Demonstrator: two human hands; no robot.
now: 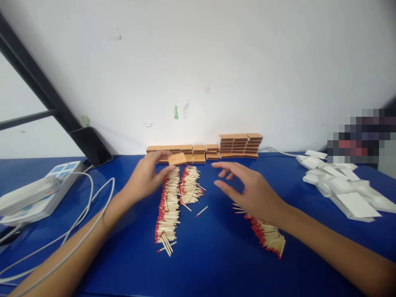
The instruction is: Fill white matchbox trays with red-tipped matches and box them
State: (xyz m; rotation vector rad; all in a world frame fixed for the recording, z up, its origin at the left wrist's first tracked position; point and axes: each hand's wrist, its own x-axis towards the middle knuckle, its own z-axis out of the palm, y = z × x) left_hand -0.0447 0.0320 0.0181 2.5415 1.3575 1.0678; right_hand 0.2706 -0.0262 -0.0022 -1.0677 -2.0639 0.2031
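Between the thumb and fingers of my left hand (152, 172) is a small orange-brown matchbox (177, 159), held above the far end of the matches. Empty and with its fingers apart, my right hand (239, 181) hovers over the blue table. Under its palm and wrist lies a fanned pile of red-tipped matches (267, 237), partly hidden. Below the matchbox stretch a long row of matches (168, 210) and a shorter heap (189, 185). A single loose match (201, 211) rests to their right.
Matchboxes (238, 145) are stacked along the wall, tallest at the right. White folded paper or card pieces (346, 185) lie at the far right. At left are a white power strip (66, 173), cables (89, 218) crossing my left forearm, and a black upright device (92, 145).
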